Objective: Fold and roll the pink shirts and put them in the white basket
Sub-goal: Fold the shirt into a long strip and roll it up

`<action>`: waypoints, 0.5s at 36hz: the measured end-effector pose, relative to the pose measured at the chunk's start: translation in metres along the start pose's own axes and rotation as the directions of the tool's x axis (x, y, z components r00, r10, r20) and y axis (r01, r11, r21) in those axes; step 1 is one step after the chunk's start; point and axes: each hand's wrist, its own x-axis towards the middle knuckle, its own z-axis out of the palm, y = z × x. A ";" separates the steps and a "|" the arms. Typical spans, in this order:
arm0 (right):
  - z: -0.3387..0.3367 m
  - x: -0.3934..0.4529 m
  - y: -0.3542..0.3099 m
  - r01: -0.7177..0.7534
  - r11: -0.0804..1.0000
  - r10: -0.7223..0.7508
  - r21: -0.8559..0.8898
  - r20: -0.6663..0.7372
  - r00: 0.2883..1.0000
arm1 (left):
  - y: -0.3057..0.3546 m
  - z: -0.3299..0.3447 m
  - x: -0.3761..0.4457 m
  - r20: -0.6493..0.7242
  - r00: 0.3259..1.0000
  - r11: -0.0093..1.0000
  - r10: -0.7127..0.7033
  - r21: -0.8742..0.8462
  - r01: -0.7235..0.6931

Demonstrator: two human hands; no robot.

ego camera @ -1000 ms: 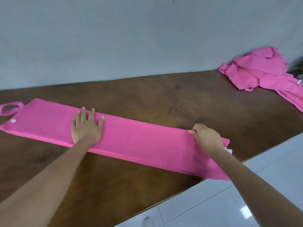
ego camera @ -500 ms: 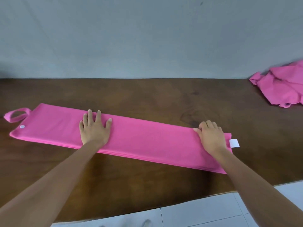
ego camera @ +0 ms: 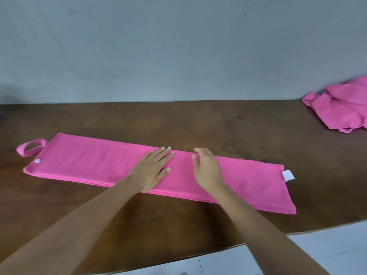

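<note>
Folded pink shirt (ego camera: 95,165) lies flat on brown counter (ego camera: 178,120), a long narrow strip. Long axis runs left-right, slightly slanted: left end farther from the person, right end nearer the counter's front edge. Left end of shirt has a fabric loop (ego camera: 29,149) and a white snap (ego camera: 37,160); right end has a white tag (ego camera: 288,175). Left hand (ego camera: 154,169) flat on the shirt's middle, fingers straight and spread, pressing down. Right hand (ego camera: 206,167) just right of it on the shirt, fingers loosely bent, resting on cloth, grip on nothing. Pile of pink shirts (ego camera: 341,108) at the counter's far right, well apart from the folded shirt.
</note>
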 end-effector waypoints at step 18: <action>0.083 -0.014 -0.062 -0.138 0.885 0.233 -0.444 0.165 0.958 | -0.084 -0.016 -0.046 0.014 0.998 0.998 -0.055 0.030 0.055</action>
